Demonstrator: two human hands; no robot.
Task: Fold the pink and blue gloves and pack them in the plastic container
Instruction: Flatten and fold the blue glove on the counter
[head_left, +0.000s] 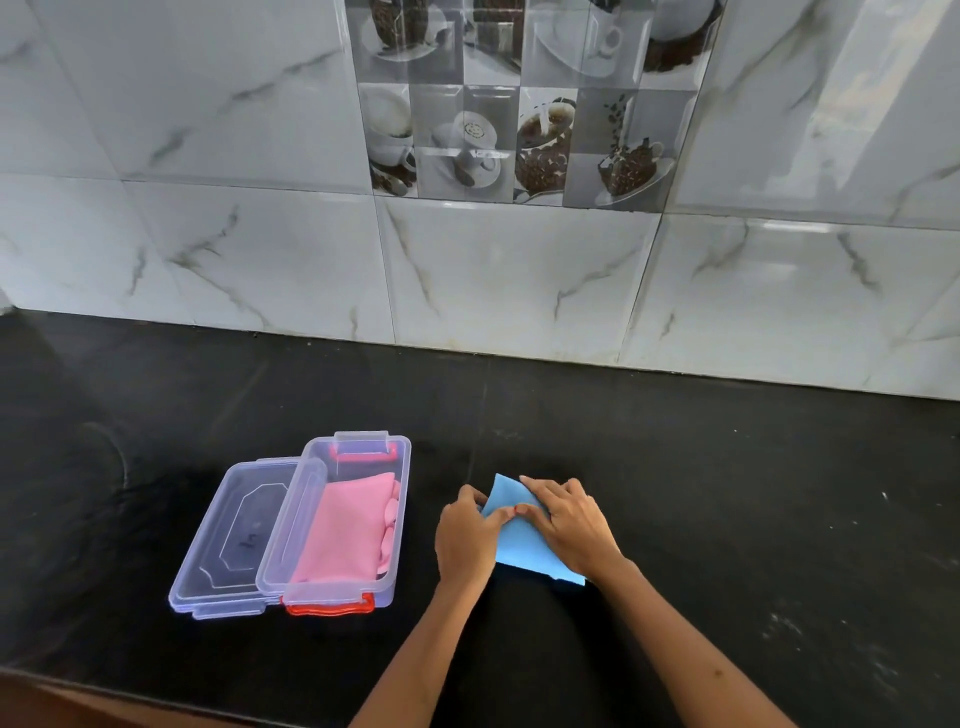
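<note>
both hands, left hand (464, 538) and right hand (571, 525), pinch the folded blue glove (522, 545) in a narrow grip.

We see a black countertop (727, 493) running the full width, dusted with pale specks toward its right end. Directly behind the countertop rises a wall of white marbled tiles (218, 249), and above its middle sits a grey panel of coffee-cup picture tiles (519, 104).
</note>
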